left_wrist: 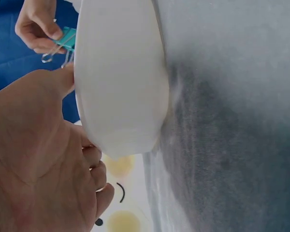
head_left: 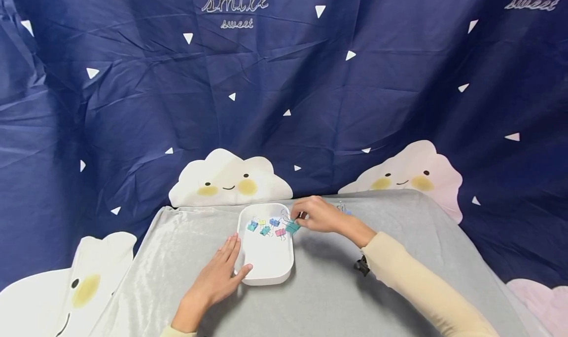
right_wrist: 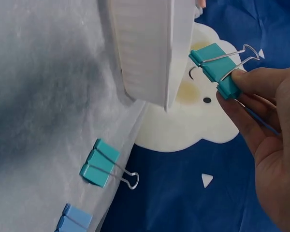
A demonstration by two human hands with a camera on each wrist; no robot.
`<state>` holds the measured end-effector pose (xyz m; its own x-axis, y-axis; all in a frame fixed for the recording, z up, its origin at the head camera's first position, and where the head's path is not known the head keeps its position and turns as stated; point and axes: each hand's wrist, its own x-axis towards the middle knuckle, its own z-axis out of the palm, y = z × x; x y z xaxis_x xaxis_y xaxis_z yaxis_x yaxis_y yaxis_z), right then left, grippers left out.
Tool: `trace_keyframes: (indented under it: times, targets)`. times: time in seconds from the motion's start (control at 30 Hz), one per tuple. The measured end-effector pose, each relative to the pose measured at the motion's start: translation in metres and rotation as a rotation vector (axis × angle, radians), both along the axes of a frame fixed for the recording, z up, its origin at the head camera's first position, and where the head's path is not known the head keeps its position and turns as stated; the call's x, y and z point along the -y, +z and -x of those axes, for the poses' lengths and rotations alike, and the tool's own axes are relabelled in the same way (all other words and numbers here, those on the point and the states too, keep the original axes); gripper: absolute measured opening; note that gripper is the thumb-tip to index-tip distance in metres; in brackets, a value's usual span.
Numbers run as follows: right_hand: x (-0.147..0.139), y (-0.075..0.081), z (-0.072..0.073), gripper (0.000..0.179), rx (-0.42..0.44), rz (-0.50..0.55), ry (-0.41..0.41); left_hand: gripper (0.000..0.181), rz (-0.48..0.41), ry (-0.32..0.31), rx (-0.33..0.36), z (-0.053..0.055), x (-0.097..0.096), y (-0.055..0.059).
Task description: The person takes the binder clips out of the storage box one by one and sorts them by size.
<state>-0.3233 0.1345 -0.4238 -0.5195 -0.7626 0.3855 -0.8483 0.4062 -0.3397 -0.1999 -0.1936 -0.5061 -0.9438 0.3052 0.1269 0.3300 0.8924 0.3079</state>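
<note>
Right hand [head_left: 320, 214] pinches teal clip [right_wrist: 216, 68] at white tray [head_left: 266, 260], mid-frame; left hand [head_left: 217, 273], fingers straight, touches tray. Small clips [head_left: 265, 231] already inside; held one, second teal clip [right_wrist: 100, 163] and blue clip [right_wrist: 75, 220], lower left right-wrist view, seemingly remain.

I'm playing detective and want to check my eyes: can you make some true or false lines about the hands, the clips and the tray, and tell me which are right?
1. The right hand pinches a teal clip. True.
2. Both hands hold clips. False: the left hand touches the tray and holds no clip.
3. A pink clip lies in the tray. True.
4. Every clip is in the tray. False: another teal clip and a blue clip lie on the grey cloth.
5. The tray is white. True.
</note>
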Motion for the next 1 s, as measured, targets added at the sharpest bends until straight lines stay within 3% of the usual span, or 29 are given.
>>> trace_keyframes:
  times: [0.2, 0.43, 0.53, 0.77, 1.0]
  targets:
    - [-0.021, 0.000, 0.003, 0.013, -0.039, 0.064, -0.058, 0.067, -0.013, -0.016, -0.047, -0.001, -0.001, -0.004]
    - [-0.051, 0.005, 0.006, 0.012, -0.073, 0.096, -0.139, 0.064, -0.027, -0.037, -0.112, 0.001, -0.001, -0.009]
    - [-0.066, 0.004, 0.008, 0.012, -0.077, 0.102, -0.189, 0.064, -0.022, -0.028, -0.095, 0.001, -0.002, -0.008]
    - [-0.095, 0.002, 0.010, 0.012, 0.017, 0.144, -0.282, 0.067, 0.022, 0.004, -0.037, 0.003, -0.002, -0.006]
    - [-0.119, -0.005, 0.013, 0.011, 0.028, 0.180, -0.353, 0.066, 0.021, -0.002, -0.038, 0.005, -0.003, -0.006]
